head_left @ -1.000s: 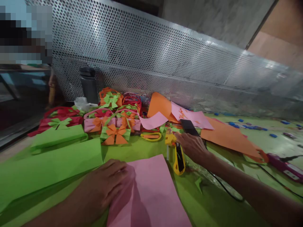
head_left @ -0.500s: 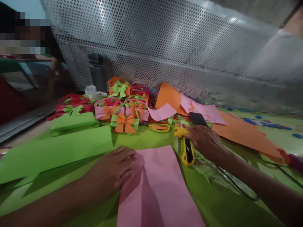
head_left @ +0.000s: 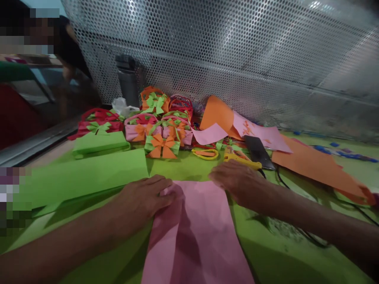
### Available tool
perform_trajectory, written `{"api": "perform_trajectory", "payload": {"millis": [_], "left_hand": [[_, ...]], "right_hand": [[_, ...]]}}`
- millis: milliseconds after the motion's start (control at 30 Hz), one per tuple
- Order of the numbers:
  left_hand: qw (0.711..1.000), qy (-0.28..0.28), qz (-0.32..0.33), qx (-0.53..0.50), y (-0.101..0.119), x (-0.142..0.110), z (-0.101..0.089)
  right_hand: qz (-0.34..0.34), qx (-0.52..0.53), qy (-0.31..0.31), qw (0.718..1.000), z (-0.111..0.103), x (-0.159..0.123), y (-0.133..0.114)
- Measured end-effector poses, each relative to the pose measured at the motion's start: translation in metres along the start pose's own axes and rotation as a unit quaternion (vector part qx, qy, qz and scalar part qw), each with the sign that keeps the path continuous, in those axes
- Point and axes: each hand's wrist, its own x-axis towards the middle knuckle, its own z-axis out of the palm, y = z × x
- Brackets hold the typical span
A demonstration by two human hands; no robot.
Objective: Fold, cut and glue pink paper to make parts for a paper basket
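A pink paper sheet lies on the green table cover in front of me. My left hand rests flat on the sheet's upper left corner, fingers together. My right hand lies palm down at the sheet's upper right corner, touching its edge and holding nothing. Just behind the right hand, a yellow glue gun lies on the table with its black cord trailing right.
Several small paper baskets with bows crowd the back by a perforated metal panel. Green sheets lie left; yellow scissors, a black phone and orange paper lie right. A person sits far left.
My right hand left the yellow glue gun and came down to the pink sheet's upper right corner. The left hand stayed on the sheet. The view shifted right and down.
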Motion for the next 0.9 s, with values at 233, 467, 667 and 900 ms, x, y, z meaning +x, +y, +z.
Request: {"api": "perform_trajectory", "payload": {"millis": [233,467,667,900], "left_hand": [[0.997,-0.034,0.034,0.058,-0.014,0.002,-0.007],[0.989,-0.088,-0.034,0.114,-0.020,0.013,-0.024],[0.986,0.032,-0.132,0.093,-0.011,0.015,-0.076],[0.994,0.026,-0.109,0.012,0.064,0.017,-0.102]], "right_hand": [[-0.048,-0.038,-0.023,0.998,0.009,-0.031,-0.013],[-0.148,-0.035,0.082,0.985,0.020,-0.039,-0.020],[-0.073,-0.219,0.118,0.966,0.014,-0.033,-0.058],[0.001,-0.232,0.158,0.960,0.012,-0.023,-0.090]]}}
